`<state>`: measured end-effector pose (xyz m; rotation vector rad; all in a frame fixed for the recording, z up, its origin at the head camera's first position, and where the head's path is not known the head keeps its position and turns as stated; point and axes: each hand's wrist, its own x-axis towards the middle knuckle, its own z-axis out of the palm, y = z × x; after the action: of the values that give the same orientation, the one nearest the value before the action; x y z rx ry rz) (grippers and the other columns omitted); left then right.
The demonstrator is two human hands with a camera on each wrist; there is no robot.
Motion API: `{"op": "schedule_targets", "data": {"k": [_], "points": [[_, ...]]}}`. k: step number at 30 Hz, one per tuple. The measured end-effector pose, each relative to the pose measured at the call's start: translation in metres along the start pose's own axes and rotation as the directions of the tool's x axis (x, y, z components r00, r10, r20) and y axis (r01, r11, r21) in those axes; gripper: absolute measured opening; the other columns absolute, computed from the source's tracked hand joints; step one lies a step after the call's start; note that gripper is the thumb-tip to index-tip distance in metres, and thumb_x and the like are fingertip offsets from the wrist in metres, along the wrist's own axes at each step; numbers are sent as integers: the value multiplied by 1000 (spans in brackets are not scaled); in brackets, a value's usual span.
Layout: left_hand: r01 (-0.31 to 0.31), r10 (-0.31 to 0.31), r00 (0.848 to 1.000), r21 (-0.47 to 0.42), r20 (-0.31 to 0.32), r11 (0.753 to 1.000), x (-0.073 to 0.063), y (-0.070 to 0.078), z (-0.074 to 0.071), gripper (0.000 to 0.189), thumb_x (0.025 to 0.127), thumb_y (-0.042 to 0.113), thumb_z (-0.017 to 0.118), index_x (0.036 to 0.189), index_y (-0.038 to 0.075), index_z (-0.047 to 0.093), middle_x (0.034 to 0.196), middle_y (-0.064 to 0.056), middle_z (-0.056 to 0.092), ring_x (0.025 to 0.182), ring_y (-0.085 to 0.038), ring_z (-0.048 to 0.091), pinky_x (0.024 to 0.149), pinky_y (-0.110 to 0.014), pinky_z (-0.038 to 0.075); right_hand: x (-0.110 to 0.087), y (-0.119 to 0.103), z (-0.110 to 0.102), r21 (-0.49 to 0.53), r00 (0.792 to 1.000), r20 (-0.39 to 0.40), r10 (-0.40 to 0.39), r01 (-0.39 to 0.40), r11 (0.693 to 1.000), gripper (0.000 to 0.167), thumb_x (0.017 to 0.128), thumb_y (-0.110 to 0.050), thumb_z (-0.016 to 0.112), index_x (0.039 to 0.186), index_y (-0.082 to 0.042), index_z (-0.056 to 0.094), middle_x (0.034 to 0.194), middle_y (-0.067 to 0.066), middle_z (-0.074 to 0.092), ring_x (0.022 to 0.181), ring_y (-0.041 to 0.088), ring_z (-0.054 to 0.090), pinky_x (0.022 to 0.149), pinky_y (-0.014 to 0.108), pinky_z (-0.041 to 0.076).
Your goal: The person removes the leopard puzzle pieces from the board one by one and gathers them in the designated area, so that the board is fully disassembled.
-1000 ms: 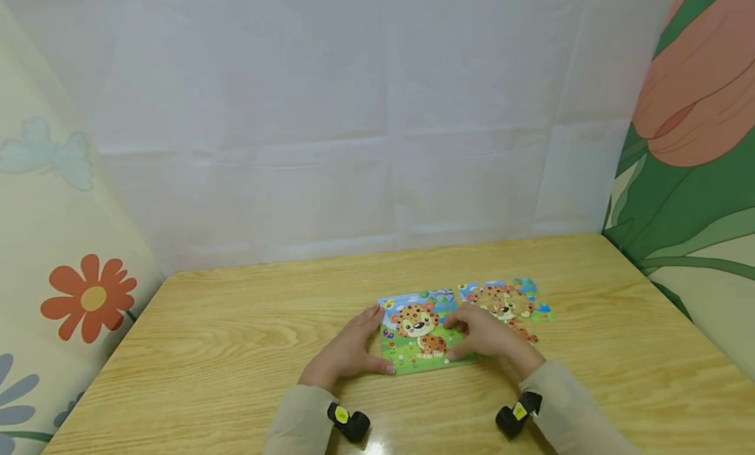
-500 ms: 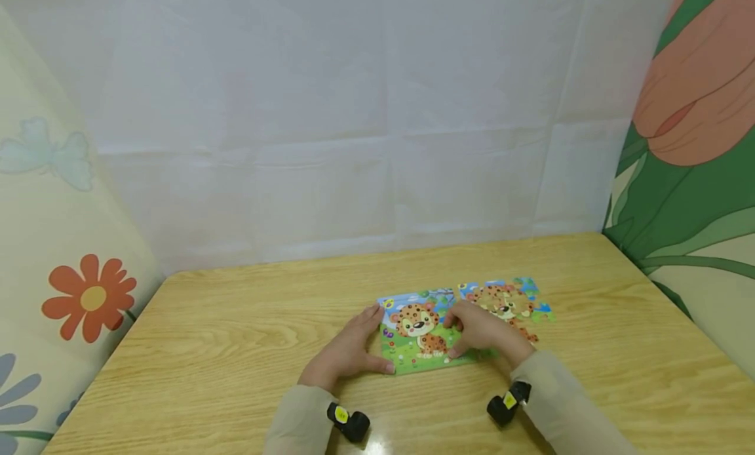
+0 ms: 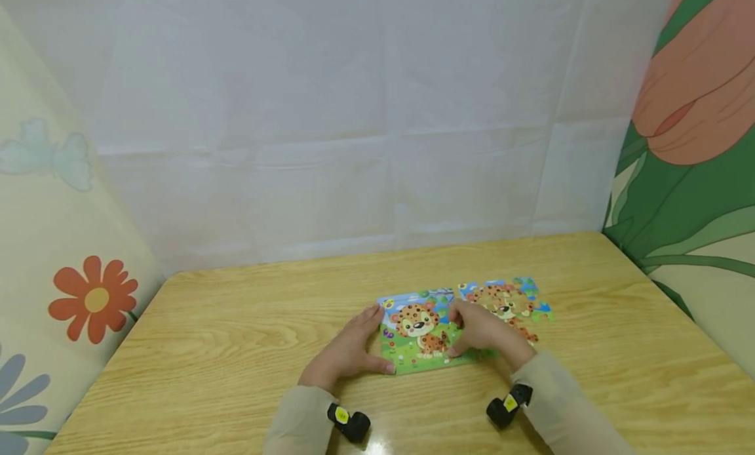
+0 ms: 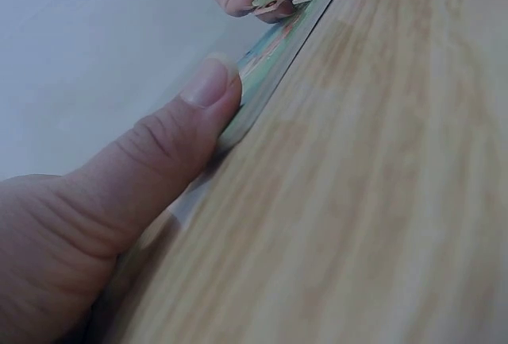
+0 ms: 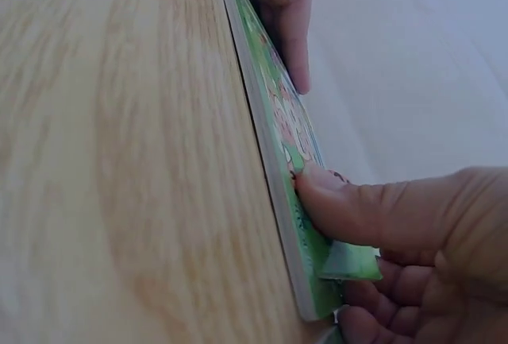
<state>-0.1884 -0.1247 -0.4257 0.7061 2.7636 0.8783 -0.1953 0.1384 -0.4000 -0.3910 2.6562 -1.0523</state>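
Observation:
A jigsaw board (image 3: 407,362) with a spotted leopard cub on green and blue lies flat on the table. My left hand (image 3: 348,347) rests along its left side, fingers straight near the far corner and thumb (image 4: 208,94) on the front corner. Over the board's right part, my right hand (image 3: 480,330) pinches a small green puzzle piece (image 5: 353,261) between thumb and fingers. The right thumb's tip touches the picture beside the cub's body. Partly behind that hand lies a second leopard picture (image 3: 501,297) of joined puzzle pieces, its right edge uneven.
The wooden table (image 3: 248,337) reaches back to a white cloth (image 3: 295,147). Painted panels stand at both sides, with an orange flower (image 3: 94,299) on the left and a large tulip (image 3: 702,81) on the right. Both wrists wear black cameras (image 3: 349,422).
My right hand and wrist have shifted slightly inward, and its index finger has drawn a little back from the cub. My left hand and the board stay in place.

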Motion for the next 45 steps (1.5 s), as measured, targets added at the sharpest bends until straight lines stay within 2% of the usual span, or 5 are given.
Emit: {"op": "schedule_targets", "data": {"k": [16, 24, 31, 40, 45], "points": [[0, 0, 1000, 5, 6, 1000, -1, 1, 1, 108, 63, 42, 81, 145, 0, 25, 154, -15, 15, 141, -34, 13, 114, -50, 13, -6, 18, 4, 166, 983, -181, -22, 53, 985, 13, 82, -4, 66, 94, -9, 65, 79, 2, 60, 73, 14, 55, 60, 27, 47], [-33, 33, 999, 8, -7, 999, -3, 1, 1, 109, 62, 47, 79, 143, -2, 26, 152, -18, 17, 139, -37, 15, 113, -53, 15, -10, 25, -5, 324, 968, -249, -22, 105, 940, 22, 86, -7, 64, 106, 0, 66, 85, 7, 63, 76, 13, 56, 62, 27, 50], [-25, 25, 1000, 10, -9, 1000, -2, -2, 1, 108, 62, 45, 80, 144, -1, 26, 153, -16, 16, 140, -35, 14, 114, -51, 14, -17, 33, -17, 354, 959, -285, -3, 108, 929, 29, 87, -12, 64, 113, 0, 64, 111, 16, 62, 84, 11, 57, 66, 25, 52], [-14, 14, 1000, 18, -8, 1000, -2, -2, 0, 107, 63, 42, 81, 144, -1, 26, 153, -16, 17, 140, -34, 14, 114, -49, 13, -30, 44, -32, 383, 940, -322, 108, 26, 923, 35, 90, -17, 61, 120, 1, 59, 111, 16, 61, 86, 13, 55, 63, 21, 48], [-18, 18, 1000, 9, -7, 1000, -3, 0, -2, 106, 63, 41, 81, 144, 0, 26, 153, -16, 17, 140, -35, 15, 114, -50, 14, -42, 51, -40, 462, 931, -314, 185, -20, 886, 39, 91, -17, 58, 125, 2, 55, 135, 20, 48, 109, 23, 53, 72, 18, 50]]}}
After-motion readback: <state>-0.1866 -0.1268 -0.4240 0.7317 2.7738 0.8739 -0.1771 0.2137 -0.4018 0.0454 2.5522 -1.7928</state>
